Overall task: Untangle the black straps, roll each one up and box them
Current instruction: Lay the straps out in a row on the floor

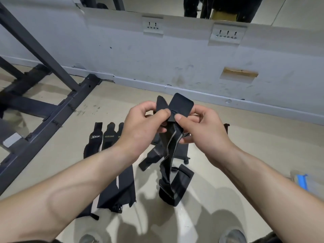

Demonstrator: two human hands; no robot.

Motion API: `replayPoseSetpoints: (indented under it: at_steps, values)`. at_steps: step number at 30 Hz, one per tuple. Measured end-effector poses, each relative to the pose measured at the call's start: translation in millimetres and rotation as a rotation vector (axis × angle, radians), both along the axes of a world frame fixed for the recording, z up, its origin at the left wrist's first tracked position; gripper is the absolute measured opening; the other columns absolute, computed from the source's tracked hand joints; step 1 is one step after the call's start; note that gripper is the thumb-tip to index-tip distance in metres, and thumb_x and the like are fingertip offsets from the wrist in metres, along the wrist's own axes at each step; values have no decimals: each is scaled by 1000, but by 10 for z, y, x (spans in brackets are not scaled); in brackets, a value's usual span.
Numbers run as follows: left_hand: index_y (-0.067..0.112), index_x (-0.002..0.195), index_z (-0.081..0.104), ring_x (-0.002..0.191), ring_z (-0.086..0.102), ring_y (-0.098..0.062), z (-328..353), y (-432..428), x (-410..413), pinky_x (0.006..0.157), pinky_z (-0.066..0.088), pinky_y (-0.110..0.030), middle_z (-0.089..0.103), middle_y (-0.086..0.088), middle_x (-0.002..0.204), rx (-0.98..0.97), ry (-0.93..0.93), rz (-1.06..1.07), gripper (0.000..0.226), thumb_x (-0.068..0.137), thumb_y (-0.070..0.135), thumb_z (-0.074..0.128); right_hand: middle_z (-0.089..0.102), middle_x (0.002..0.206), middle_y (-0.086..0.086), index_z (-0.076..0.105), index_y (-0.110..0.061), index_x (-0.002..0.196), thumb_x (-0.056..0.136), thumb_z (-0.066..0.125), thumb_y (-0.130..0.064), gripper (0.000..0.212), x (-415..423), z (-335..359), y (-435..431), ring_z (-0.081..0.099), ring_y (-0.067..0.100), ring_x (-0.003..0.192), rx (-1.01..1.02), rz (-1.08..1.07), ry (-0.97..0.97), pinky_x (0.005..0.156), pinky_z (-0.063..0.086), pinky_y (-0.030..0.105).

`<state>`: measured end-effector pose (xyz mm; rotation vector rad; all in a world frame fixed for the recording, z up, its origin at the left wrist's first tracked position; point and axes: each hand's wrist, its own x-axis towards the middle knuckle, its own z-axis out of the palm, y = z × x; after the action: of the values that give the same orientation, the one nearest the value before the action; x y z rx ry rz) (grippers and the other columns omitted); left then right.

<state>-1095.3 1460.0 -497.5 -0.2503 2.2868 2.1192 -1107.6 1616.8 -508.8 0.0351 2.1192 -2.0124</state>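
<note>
Two floor straps read XTEP, XUEYING.

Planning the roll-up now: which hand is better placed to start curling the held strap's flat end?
Probably the right hand: it pinches the strap just under its flat end, while the left hand holds the neighbouring fold.

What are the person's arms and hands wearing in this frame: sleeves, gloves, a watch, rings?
Nothing visible. The left hand and right hand are bare: no gloves, and no rings show. The left forearm and right forearm are uncovered to the frame edge, with no sleeve, watch or wristband in view.
</note>
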Motion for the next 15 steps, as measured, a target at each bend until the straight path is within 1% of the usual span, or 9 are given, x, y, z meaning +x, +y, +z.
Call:
replayPoseSetpoints:
  at_steps: [2, 4, 5, 6, 8, 10, 12, 14, 15]
  values:
    - [6, 86, 71, 71, 65, -13, 2, -22, -14, 73, 57, -27, 72, -4, 80, 25, 2, 11, 14, 91, 19, 73, 74, 76, 11, 62, 4, 103, 96, 68, -17, 23, -4, 2, 17, 67, 17, 63, -10, -14, -22, 59, 56, 32]
    - [7, 86, 74, 72, 68, -15, 35, -44, -9, 77, 58, -27, 72, -4, 80, 69, 1, 13, 11, 90, 17, 74, 72, 77, 16, 58, 9, 100, 96, 69, -16, 28, -3, 11, 35, 66, 17, 62, -30, -41, -51, 57, 55, 31]
    - [9, 87, 74, 74, 70, -16, 53, -48, 0, 78, 59, -26, 73, -3, 79, 83, 0, 12, 7, 91, 14, 73, 71, 73, 14, 57, 7, 97, 96, 69, -15, 25, -4, 16, 46, 65, 16, 59, -47, -55, -62, 53, 53, 27]
    - [10, 89, 75, 77, 72, -16, 70, -52, 15, 79, 60, -26, 73, -2, 78, 79, -1, 9, 5, 92, 10, 71, 71, 69, 9, 58, 1, 94, 97, 68, -14, 19, -3, 24, 60, 64, 14, 55, -60, -68, -73, 49, 50, 23]
    - [14, 93, 74, 78, 74, -16, 91, -65, 39, 80, 59, -23, 76, -4, 79, -1, -3, 7, 12, 89, 2, 72, 70, 64, 3, 57, -7, 94, 96, 69, -14, 13, 1, 37, 79, 62, 10, 48, -94, -90, -96, 42, 44, 17]
    - [19, 98, 68, 71, 74, -16, 101, -95, 44, 72, 58, -23, 75, -7, 85, -98, 12, 14, 24, 85, 0, 76, 68, 60, 0, 56, -10, 91, 94, 71, -13, 15, 4, 47, 91, 59, 9, 44, -121, -94, -118, 40, 40, 15]
    - [27, 104, 62, 60, 69, -13, 102, -138, 44, 60, 53, -23, 70, 0, 88, -154, 42, 9, 35, 84, 4, 79, 65, 58, -3, 56, -13, 86, 94, 72, -15, 18, 1, 47, 91, 57, 9, 44, -125, -98, -132, 39, 40, 14]
    - [34, 102, 66, 53, 55, -1, 95, -205, 31, 59, 43, -15, 66, 13, 80, -276, 85, -15, 32, 84, 12, 81, 60, 61, -2, 58, -14, 85, 93, 73, -18, 17, -25, 27, 102, 54, 13, 52, -101, -119, -134, 42, 43, 16]
    - [32, 98, 71, 53, 47, -1, 96, -238, 18, 59, 39, -15, 65, 15, 78, -318, 101, -39, 25, 84, 15, 81, 57, 64, -1, 59, -13, 87, 93, 73, -19, 16, -47, 9, 113, 53, 14, 56, -86, -132, -130, 45, 47, 19]
